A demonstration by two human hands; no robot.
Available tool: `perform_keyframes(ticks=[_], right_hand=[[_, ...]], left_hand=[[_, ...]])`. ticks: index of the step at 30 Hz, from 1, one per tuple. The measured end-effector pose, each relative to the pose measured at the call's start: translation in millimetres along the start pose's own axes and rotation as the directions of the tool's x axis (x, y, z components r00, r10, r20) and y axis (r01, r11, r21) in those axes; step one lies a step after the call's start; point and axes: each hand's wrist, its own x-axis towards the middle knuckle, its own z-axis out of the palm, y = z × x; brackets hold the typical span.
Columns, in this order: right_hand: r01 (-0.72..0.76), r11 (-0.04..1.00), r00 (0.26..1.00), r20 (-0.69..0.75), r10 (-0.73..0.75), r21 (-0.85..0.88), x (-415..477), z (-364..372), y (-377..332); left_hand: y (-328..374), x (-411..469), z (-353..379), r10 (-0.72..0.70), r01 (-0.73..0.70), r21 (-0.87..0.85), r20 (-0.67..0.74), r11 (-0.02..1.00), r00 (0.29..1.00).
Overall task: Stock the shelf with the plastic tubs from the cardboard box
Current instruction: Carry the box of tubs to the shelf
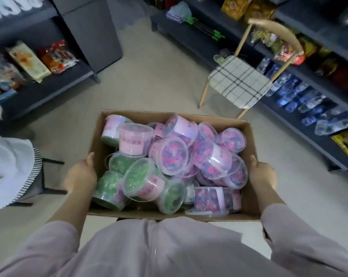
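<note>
The cardboard box (149, 215), heaped with pink and green plastic tubs (175, 154), is held above the floor, left hand (83, 172) gripping its 9 o'clock wall, right hand (263, 174) its 3 o'clock wall, fingers hidden underneath, a shelf (303, 134) at 2 o'clock.

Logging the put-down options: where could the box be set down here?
Bare floor lies beyond the box, between the left shelf and the chair, whose checked seat is also bare. The right shelf is crowded with bottles and bags; the box is full of tubs.
</note>
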Motion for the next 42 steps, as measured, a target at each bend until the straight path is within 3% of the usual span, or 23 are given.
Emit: perform_keyframes(ticks=[8,13,23,35,42], right_hand=[[-0.24,0.97,0.97,-0.037,0.241,0.026,67.1,-7.4,-46.7],[-0.323,0.94,0.936,-0.11,0.334,0.109,119.6,-28.8,-89.9],[-0.445,0.836,0.843,-0.165,0.512,0.321,220.7,-47.2,-122.3],[-0.517,0.809,0.833,-0.052,0.551,0.281,470.7,-127.2,-117.8],[-0.568,0.781,0.804,-0.03,0.594,0.261,580.4,-115.8,-113.7]], left_hand=[[143.0,145.9,22.8,0.165,-0.167,0.018,0.094,0.986,0.982],[245.5,234.7,21.9,0.284,-0.276,-0.086,0.103,0.957,0.953],[449.9,335.3,45.8,0.515,-0.506,-0.113,0.076,0.855,0.854],[698.9,370.3,140.0,0.47,-0.476,0.001,0.154,0.88,0.869],[796.6,412.1,222.1,0.442,-0.452,0.019,0.173,0.892,0.88]])
